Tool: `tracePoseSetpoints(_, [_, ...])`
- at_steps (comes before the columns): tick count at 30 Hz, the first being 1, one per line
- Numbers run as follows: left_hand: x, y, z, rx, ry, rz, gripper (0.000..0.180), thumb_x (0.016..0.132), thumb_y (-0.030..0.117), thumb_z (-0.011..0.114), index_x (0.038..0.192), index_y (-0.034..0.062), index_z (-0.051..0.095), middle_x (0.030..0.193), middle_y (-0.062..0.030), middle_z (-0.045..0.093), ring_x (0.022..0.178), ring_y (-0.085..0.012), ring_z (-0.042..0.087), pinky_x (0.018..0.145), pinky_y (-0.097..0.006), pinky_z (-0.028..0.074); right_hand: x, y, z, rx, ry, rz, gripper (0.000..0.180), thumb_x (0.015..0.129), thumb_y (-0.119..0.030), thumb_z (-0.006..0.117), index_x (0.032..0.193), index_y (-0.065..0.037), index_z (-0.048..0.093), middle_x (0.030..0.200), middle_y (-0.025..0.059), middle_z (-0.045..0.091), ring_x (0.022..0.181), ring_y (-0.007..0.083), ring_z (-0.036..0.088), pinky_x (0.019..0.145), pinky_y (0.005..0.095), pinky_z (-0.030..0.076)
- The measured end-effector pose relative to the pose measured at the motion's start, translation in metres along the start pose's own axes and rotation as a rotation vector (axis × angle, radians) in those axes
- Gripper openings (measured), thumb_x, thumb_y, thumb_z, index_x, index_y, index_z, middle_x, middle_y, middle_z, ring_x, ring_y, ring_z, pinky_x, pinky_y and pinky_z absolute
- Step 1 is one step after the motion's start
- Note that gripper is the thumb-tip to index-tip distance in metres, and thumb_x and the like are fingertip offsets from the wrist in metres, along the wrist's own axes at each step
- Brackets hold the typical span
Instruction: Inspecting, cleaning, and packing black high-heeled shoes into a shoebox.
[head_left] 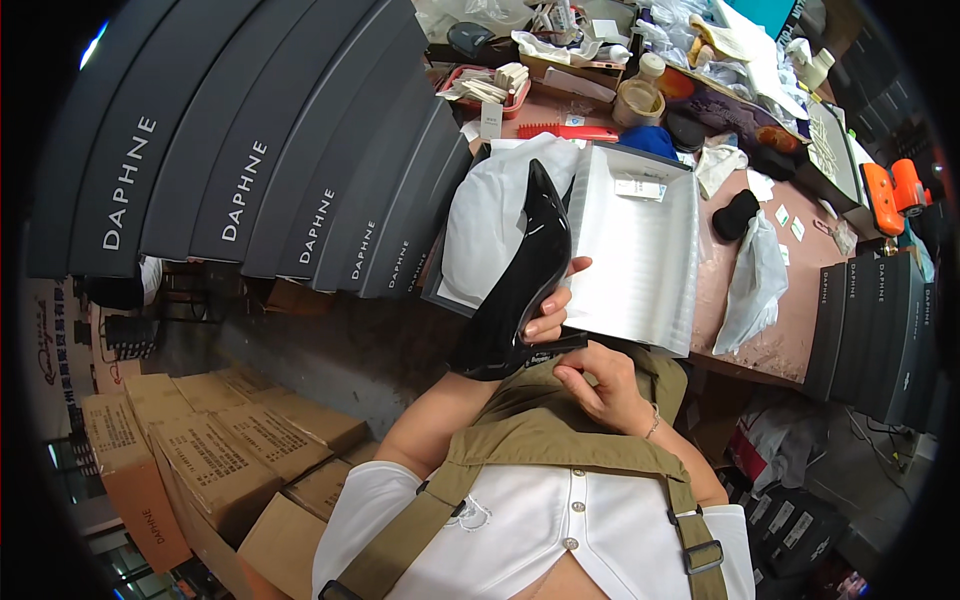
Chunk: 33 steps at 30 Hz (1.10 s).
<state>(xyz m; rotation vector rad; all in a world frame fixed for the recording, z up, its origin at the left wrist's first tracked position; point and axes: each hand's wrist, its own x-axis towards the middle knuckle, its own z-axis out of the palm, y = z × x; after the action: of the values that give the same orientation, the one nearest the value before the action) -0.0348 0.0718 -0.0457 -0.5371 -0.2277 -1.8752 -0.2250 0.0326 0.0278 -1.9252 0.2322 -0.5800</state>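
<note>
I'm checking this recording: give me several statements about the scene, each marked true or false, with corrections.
1. The left hand holds a black high-heeled pump. True.
2. The right hand is holding up a second pump. False: it is by the stiletto heel of the only pump in view; whether it touches is unclear.
3. The open shoe box beyond the hands has a dark red inside. False: its inside is white.
4. Brown cardboard cartons are stacked at the picture's lower left. True.
5. The comb on the table is blue. False: it is red.
6. A thin bracelet circles the right wrist. True.
</note>
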Motion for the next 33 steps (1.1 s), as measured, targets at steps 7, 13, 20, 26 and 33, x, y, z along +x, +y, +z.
tracePoseSetpoints(7, [0.003, 0.004, -0.015, -0.023, -0.06, 0.029, 0.064, 0.101, 0.036, 0.035, 0.15, 0.0043, 0.007, 0.095, -0.0182, 0.053, 0.064, -0.028, 0.058, 0.055, -0.034, 0.045, 0.01, -0.02, 0.008, -0.109, 0.009, -0.157, 0.055, 0.077, -0.011, 0.074, 0.128, -0.003, 0.053, 0.072, 0.0047, 0.058, 0.057, 0.019, 0.056, 0.052, 0.0311, 0.046])
tracePoseSetpoints(13, [0.002, -0.007, -0.008, -0.012, -0.097, 0.101, 0.063, 0.101, 0.027, 0.036, 0.15, 0.0059, 0.004, 0.101, -0.0188, 0.053, 0.071, -0.0287, 0.058, 0.057, -0.037, 0.045, 0.009, -0.017, 0.022, -0.401, -0.135, -0.313, 0.058, 0.078, -0.021, 0.073, 0.132, -0.009, 0.053, 0.07, 0.001, 0.051, 0.057, 0.0151, 0.055, 0.052, 0.0288, 0.045])
tracePoseSetpoints(20, [0.009, -0.004, -0.003, -0.068, -0.148, 0.013, 0.06, 0.103, 0.028, 0.03, 0.151, 0.0085, 0.0, 0.107, -0.0233, 0.052, 0.077, -0.0327, 0.059, 0.062, -0.04, 0.045, 0.005, -0.02, 0.005, -0.149, -0.035, -0.443, 0.032, 0.077, -0.013, 0.073, 0.107, -0.007, 0.066, 0.065, 0.0005, 0.048, 0.055, 0.0153, 0.052, 0.049, 0.0293, 0.043])
tracePoseSetpoints(26, [0.007, -0.015, 0.01, -0.079, 0.044, 0.076, 0.063, 0.101, 0.031, 0.034, 0.149, 0.0003, 0.006, 0.099, -0.0216, 0.052, 0.069, -0.0286, 0.057, 0.055, -0.035, 0.042, 0.026, -0.032, -0.054, -0.187, 0.229, 0.02, 0.016, 0.078, -0.004, 0.073, 0.09, -0.002, 0.062, 0.07, 0.0048, 0.055, 0.057, 0.0139, 0.052, 0.053, 0.0254, 0.042])
tracePoseSetpoints(33, [0.009, -0.056, 0.062, 0.423, 0.585, -0.006, 0.026, 0.098, 0.032, 0.042, 0.092, 0.0077, 0.046, 0.074, 0.0002, 0.043, 0.055, -0.0055, 0.038, 0.048, -0.019, 0.027, 0.06, -0.01, -0.056, -0.006, 0.125, 0.223, 0.035, 0.076, -0.02, 0.08, 0.083, -0.002, 0.052, 0.068, 0.002, 0.05, 0.058, 0.0067, 0.043, 0.051, 0.0233, 0.038])
